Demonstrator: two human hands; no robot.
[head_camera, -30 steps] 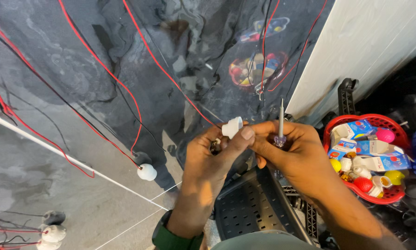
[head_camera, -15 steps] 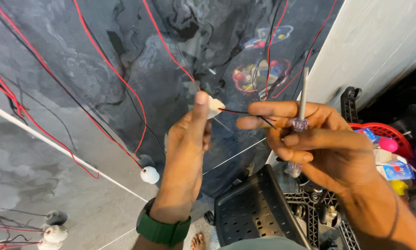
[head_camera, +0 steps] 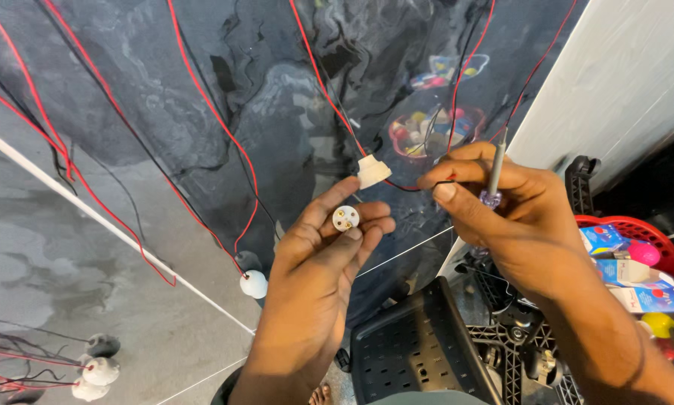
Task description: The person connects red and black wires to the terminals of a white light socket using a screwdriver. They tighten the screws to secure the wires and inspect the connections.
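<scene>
the left hand (head_camera: pixel 318 259) has dropped from the wire and turned palm-up since half a second ago; its grip is now closed on a round white holder base (head_camera: pixel 345 218), pinched in the fingertips. the right hand (head_camera: pixel 502 217) pinches a dark wire (head_camera: pixel 408 187) below a white cap (head_camera: pixel 372 171) and clasps a screwdriver (head_camera: pixel 494 172) upright. at right, a red basket (head_camera: pixel 644 229) holds small boxes and coloured bulbs.
</scene>
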